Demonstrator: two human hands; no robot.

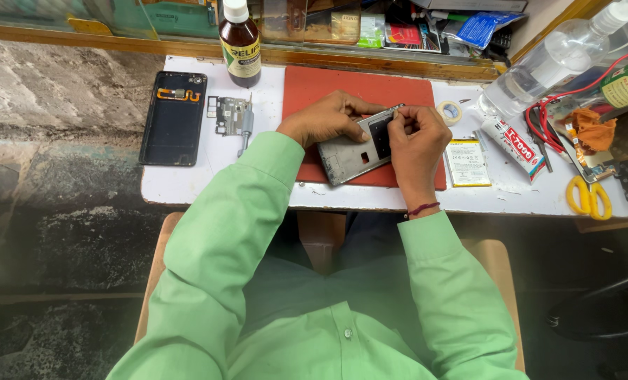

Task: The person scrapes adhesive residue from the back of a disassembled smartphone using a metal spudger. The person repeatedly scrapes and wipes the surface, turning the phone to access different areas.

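Head view: over a red mat on a small white tabletop, a person in a green shirt works on an opened phone frame, grey metal with a dark rectangular cut-out. The left hand grasps the frame along its upper edge and tilts it off the mat; the right hand is clenched at the frame's right end, fingertips pinched at something too small to make out.

Beside the work lie a dark phone back panel with an orange flex strip, a small circuit board with a screwdriver resting against it, a flat battery, a glue tube and yellow-handled scissors near the right edge. A brown bottle stands at the back.

The risks, as judged from this moment: the frame is held in the air by its edges, so a slip could drop it on the mat or bend it; hard prying at the pinched corner might tear a thin part. A careless elbow could sweep the loose board or battery off the narrow tabletop, and any tiny part let go here would be easily lost on the floor.
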